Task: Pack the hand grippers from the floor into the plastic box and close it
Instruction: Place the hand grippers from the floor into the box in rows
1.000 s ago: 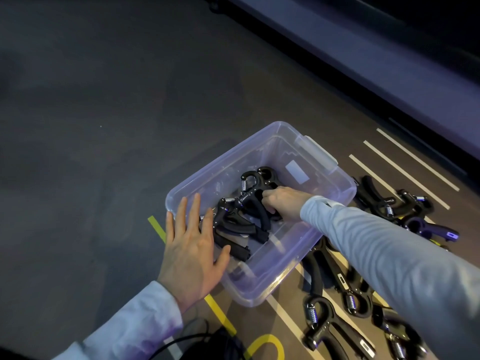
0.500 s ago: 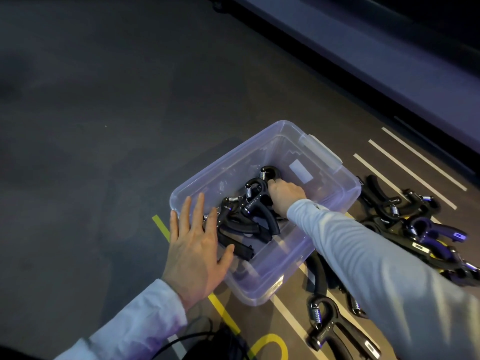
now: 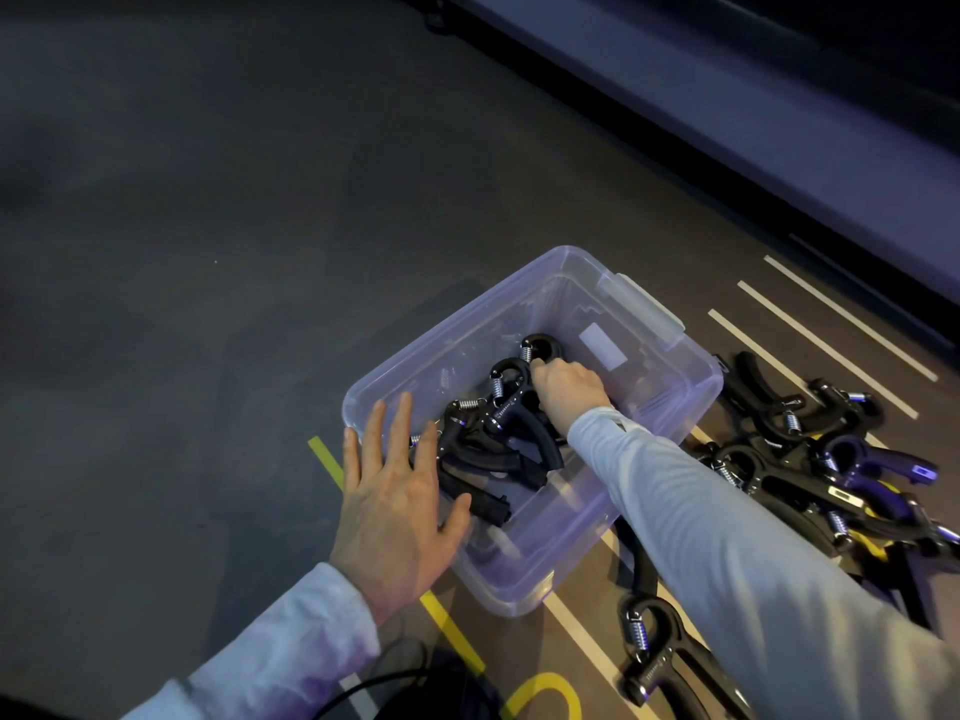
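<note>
A clear plastic box (image 3: 670, 407) stands open on the dark floor. Inside it lie several black hand grippers (image 3: 498, 433) with steel springs. My right hand (image 3: 566, 389) reaches into the box, its fingers curled over the rearmost gripper (image 3: 540, 348). My left hand (image 3: 395, 504) lies flat with fingers spread against the box's near left corner. More black hand grippers (image 3: 810, 459) are heaped on the floor to the right of the box, and one more (image 3: 654, 652) lies in front of it.
White stripes (image 3: 831, 324) and yellow tape marks (image 3: 447, 631) run across the floor. A long grey ledge (image 3: 727, 116) borders the floor at the back right. A black cable (image 3: 384, 683) lies near my left sleeve. No lid is in view.
My right hand has slid deeper into the box, from the middle of the pile to the rearmost gripper. My left hand has stayed on the box corner.
</note>
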A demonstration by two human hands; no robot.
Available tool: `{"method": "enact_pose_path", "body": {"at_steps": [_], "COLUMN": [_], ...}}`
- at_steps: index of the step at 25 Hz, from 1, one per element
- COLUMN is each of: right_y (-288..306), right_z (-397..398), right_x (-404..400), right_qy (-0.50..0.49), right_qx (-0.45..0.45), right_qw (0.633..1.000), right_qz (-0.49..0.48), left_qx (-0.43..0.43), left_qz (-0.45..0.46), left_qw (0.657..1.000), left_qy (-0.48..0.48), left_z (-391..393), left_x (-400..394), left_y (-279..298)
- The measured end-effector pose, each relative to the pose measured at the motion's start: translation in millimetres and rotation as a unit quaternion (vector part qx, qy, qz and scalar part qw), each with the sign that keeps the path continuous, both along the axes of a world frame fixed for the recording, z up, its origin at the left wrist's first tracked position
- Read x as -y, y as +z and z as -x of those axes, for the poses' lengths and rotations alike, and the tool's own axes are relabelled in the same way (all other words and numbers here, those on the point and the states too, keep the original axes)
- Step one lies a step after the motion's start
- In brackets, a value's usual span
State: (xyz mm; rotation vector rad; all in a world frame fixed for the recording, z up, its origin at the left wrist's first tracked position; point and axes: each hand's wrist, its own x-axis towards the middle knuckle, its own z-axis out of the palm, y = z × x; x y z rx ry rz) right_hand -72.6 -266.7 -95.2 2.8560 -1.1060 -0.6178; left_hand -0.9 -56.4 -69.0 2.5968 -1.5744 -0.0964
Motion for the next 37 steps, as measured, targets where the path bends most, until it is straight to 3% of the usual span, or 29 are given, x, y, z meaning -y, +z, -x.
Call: {"method": "enact_pose_path", "body": {"at_steps": [4,18,25,32,37], "right_y": [-1.0,2.1,11.2,8.5,21.9], "right_z": [-1.3,6.0,11.2,13.2,20.1], "right_x": [-4.9,-2.3,8.3,13.2,27.0], "right_qy": [0.014,-0.078,-0.136,-0.137,-0.138], "right_qx": [0.012,-0.007,0.014,0.008,0.063], "right_qw": [1.000,0.997,0.986,0.985,0.980], "right_qz": [-0.015,-0.003,-0.092,-0.107,-0.131], "left_qx": [0.000,-0.001,0.002,-0.007,-0.003], "left_qz": [0.002,0.002,0.003,0.004,0.004], "left_qw": [1.000,1.000,1.000,1.000,1.000], "left_qy": [0.000,0.000,-0.002,0.003,0.007], "left_z": [0.0,-0.1,-0.1,0.0,0.0], "left_x": [0.5,0.5,0.8,0.3,1.7], "left_y": [0.0,-3.2,-1.3,-1.5,-2.7]}}
